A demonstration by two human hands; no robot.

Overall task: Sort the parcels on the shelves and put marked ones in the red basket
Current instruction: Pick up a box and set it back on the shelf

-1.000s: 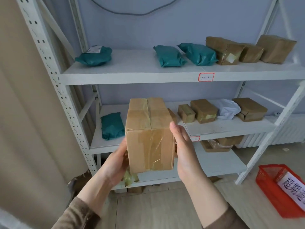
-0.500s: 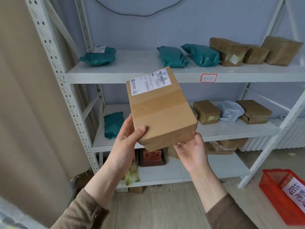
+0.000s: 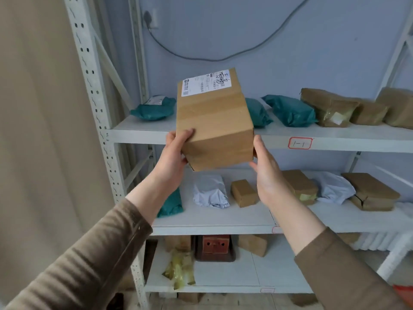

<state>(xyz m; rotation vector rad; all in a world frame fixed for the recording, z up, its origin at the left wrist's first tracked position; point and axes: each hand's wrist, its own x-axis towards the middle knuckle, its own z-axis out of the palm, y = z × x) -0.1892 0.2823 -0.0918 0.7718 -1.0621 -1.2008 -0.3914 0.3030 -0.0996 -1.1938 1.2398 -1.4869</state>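
I hold a brown cardboard box (image 3: 214, 128) up in front of the top shelf (image 3: 143, 134). A white shipping label with black handwriting sits at the far end of its top face. My left hand (image 3: 173, 161) grips the box's near left corner, thumb on top. My right hand (image 3: 267, 175) supports the near right edge from the side and below. Only a sliver of the red basket (image 3: 403, 293) shows at the bottom right corner.
The top shelf carries teal bags (image 3: 290, 110) and brown taped parcels (image 3: 328, 107). On the middle shelf (image 3: 212, 228) lie white bags (image 3: 211, 191), small brown boxes (image 3: 243, 193) and a teal bag. A red-brown object (image 3: 215, 247) stands on the bottom shelf. A beige curtain hangs at left.
I turned the box so its labelled face points up, then raised it from middle-shelf height to the top shelf's level. The red basket has slid almost out of view.
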